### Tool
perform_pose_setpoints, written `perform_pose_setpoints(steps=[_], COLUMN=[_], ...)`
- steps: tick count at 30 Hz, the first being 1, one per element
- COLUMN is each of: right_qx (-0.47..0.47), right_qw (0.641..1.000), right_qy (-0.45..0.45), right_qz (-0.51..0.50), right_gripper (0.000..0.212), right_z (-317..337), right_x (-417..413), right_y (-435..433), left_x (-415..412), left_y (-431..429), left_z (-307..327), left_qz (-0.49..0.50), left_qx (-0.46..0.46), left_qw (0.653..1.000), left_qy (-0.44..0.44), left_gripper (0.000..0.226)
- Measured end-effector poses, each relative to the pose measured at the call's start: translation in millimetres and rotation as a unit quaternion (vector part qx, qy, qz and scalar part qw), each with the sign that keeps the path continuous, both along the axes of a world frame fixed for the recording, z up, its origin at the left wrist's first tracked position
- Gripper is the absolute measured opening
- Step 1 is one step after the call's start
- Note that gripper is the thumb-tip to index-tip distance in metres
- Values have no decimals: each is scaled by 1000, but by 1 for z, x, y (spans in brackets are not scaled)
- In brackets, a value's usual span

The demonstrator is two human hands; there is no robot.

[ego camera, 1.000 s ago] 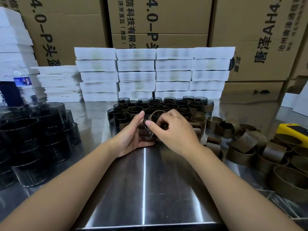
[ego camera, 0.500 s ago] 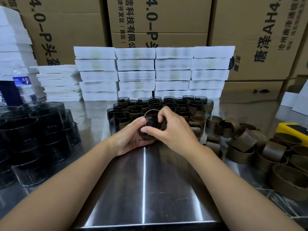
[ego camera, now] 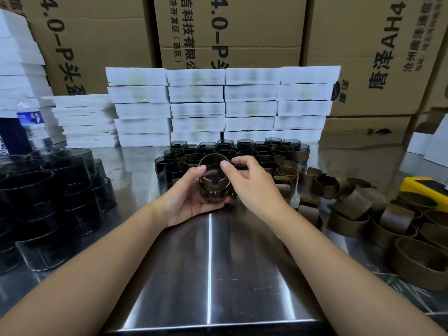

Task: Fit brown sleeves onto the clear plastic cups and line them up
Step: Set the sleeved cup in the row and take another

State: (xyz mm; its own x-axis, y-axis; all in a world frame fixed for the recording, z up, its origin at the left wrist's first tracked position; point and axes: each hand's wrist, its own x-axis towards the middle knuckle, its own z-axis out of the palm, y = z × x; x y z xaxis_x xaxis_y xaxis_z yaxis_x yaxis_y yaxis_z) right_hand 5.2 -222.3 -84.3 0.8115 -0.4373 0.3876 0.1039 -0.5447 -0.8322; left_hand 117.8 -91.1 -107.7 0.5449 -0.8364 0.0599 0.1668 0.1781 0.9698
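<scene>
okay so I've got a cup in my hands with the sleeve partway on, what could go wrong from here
1. The brown sleeve sits only partway on the cup; pushed unevenly, it might go on crooked or crease.
2. The right hand is close to the finished cups; a careless move could knock the rows out of line.
3. The left hand holds the cup above the steel table; it could slip.

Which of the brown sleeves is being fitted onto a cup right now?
The brown sleeve held between both hands, around the clear cup in the left hand; the others lie loose on the right.
</scene>
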Motion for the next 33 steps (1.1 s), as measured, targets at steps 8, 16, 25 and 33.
perform_pose_setpoints(steps=[8, 16, 25, 33], right_qx=[85, 60, 45, 37], right_qw=[996, 998, 997, 997], right_qy=[4, 24, 28, 26], right_qz=[30, 15, 50, 65], right_gripper=[47, 48, 9, 21], right_z=[2, -1, 0, -2], right_x=[3, 4, 6, 6], right_y=[-2, -3, -9, -10], left_x=[-1, -3, 1, 4], left_y=[2, 2, -1, -2], left_z=[0, 2, -4, -5], left_qz=[-14, -36, -19, 13], left_qx=[-7, -12, 2, 2], left_qw=[1000, 999, 1000, 999], left_qy=[1, 17, -20, -38], left_gripper=[85, 79, 55, 56])
